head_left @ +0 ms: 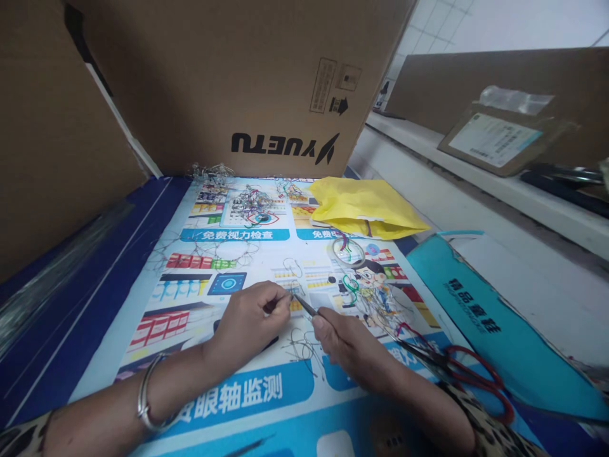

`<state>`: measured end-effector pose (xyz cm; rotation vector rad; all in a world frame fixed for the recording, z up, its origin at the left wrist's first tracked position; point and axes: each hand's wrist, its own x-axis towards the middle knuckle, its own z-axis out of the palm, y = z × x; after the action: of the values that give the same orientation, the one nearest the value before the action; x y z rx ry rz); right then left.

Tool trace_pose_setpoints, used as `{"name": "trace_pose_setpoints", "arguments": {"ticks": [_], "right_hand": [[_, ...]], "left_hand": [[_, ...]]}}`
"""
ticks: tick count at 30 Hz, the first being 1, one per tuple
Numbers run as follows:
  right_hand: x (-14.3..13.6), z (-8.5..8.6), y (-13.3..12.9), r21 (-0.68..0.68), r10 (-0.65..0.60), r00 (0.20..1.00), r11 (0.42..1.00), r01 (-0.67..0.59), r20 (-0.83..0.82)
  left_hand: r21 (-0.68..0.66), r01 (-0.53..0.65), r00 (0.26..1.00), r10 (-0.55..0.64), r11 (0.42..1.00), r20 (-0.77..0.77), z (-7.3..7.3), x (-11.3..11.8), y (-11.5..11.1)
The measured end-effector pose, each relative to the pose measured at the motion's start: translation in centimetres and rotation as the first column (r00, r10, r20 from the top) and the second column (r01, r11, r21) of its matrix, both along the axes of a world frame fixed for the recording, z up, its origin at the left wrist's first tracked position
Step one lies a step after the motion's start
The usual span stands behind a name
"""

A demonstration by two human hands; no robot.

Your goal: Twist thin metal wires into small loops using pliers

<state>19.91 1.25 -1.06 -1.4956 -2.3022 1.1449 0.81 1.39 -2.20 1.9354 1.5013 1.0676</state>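
In the middle of the head view my left hand (259, 317) is closed in a pinch on a thin wire (294, 284), whose loop stands up past the fingertips. My right hand (345, 343) is wrapped round a pair of slim, pointed metal tweezers (304, 306). Their tip meets the wire right beside my left fingertips. Below and between the hands lies a loose bunch of thin wires (302, 349). More tangled wires (380, 301), some with green and red parts, rest to the right. Scissors with red handles (476, 374) lie beside my right forearm.
A printed poster sheet (266, 254) covers the table. Wire tangles (254, 202) lie towards the back, near a yellow bag (366, 206) and a clear tape roll (349, 251). A large cardboard box (214, 82) walls off the back. Teal cardboard (485, 324) lies at right.
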Motion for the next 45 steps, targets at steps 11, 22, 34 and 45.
{"name": "trace_pose_setpoints", "arguments": {"ticks": [11,22,34,45], "right_hand": [[-0.1,0.0,0.0,0.023,0.010,0.999,1.000,-0.011,0.044],[-0.3,-0.6,0.4,0.138,0.024,0.978,0.989,-0.054,0.209],[-0.6,-0.1,-0.2,0.170,0.159,0.897,0.954,-0.248,0.413],[-0.6,0.4,0.0,0.098,-0.002,0.996,0.995,-0.007,0.089]], "left_hand": [[-0.005,0.008,1.000,-0.008,1.000,0.007,-0.1,-0.1,-0.1],[0.130,0.120,0.988,-0.106,0.984,-0.108,0.5,-0.8,0.4],[0.075,0.165,0.975,-0.151,0.983,-0.164,1.7,-3.2,2.9],[0.025,0.028,0.999,-0.029,0.999,0.016,1.1,-1.3,1.3]]}}
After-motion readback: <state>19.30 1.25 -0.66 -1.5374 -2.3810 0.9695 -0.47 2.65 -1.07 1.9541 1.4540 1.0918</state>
